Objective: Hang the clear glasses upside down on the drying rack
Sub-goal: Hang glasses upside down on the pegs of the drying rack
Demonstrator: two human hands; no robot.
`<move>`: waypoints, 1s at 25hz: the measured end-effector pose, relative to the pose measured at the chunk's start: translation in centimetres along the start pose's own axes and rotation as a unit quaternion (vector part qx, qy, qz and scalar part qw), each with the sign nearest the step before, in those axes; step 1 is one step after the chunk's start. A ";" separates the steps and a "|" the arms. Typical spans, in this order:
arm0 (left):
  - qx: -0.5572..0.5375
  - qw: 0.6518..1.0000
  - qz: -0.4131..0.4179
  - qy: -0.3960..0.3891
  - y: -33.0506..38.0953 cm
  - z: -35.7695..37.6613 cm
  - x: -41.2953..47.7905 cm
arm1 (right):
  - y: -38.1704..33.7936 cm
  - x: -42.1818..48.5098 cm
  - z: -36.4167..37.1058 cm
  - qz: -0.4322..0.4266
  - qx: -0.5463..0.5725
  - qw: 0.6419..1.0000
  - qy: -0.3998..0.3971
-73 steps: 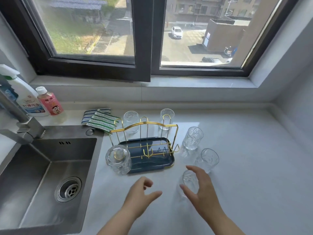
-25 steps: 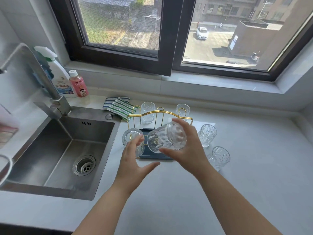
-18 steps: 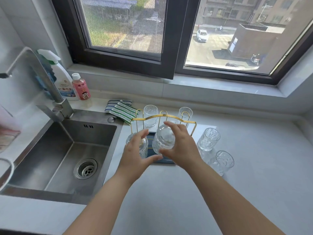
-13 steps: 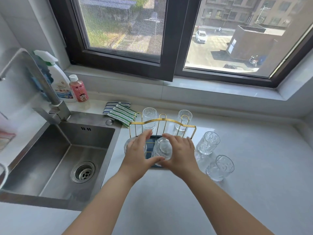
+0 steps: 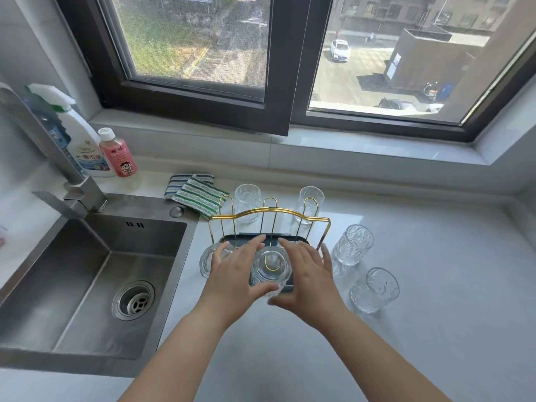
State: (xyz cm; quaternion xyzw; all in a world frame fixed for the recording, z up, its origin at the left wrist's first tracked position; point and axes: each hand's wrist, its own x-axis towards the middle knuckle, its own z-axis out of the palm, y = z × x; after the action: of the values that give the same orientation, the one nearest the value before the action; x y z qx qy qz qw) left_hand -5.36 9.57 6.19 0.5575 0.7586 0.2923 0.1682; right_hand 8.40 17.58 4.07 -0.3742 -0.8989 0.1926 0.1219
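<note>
Closest in, an upside-down clear glass (image 5: 271,268) is cupped between both hands over the front middle peg of the drying rack (image 5: 269,224), with a gold wire loop visible through its base. The left hand (image 5: 232,274) is pressed against its left side with the thumb curled underneath, and the right hand (image 5: 307,275) is laid on its right side, fingers spread pretty loosely. Whether the glass is fully let go of can't really be told.

Just left of it, a second inverted glass (image 5: 207,261) is already hung on the rack, partly hidden by the left hand. To the right, two upright glasses (image 5: 374,290) (image 5: 352,245) are left standing on the white counter (image 5: 435,314).

Further back, two more upright glasses (image 5: 247,201) (image 5: 311,203) are seen behind the rack's gold frame, beside a striped cloth (image 5: 194,194). The steel sink (image 5: 87,285) is off to the left.
</note>
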 end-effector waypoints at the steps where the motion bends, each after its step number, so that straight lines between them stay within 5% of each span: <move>1: 0.008 1.000 0.003 0.003 0.1 -0.1 -0.1 | 0.5 -0.6 -0.6 -0.003 0.022 1.000 0.003; 6: -0.086 0.991 0.093 0.052 2.6 1.3 -0.9 | 5.7 -5.2 -2.6 0.080 0.185 0.967 0.155; 10: -0.219 0.969 0.081 -0.077 6.6 5.8 -2.2 | 9.6 -8.4 -2.2 0.227 0.245 0.912 0.239; 16: -0.202 0.962 -0.008 -0.184 8.1 13.2 -0.7 | 13.9 -10.3 -1.0 0.319 0.290 0.884 0.182; 21: -0.195 0.954 -0.070 -0.219 9.6 17.6 2.2 | 17.1 -9.2 -0.4 0.349 0.317 0.880 0.059; 25: -0.211 0.951 -0.104 -0.202 10.2 20.2 4.2 | 18.4 -7.6 -0.4 0.335 0.341 0.878 0.033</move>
State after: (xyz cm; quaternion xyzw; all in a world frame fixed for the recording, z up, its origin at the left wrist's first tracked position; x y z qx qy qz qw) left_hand 12.64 20.82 -2.74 0.4746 0.6833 0.3079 0.4616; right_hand 25.33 24.05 -4.20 -0.5945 -0.5939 0.5040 0.1998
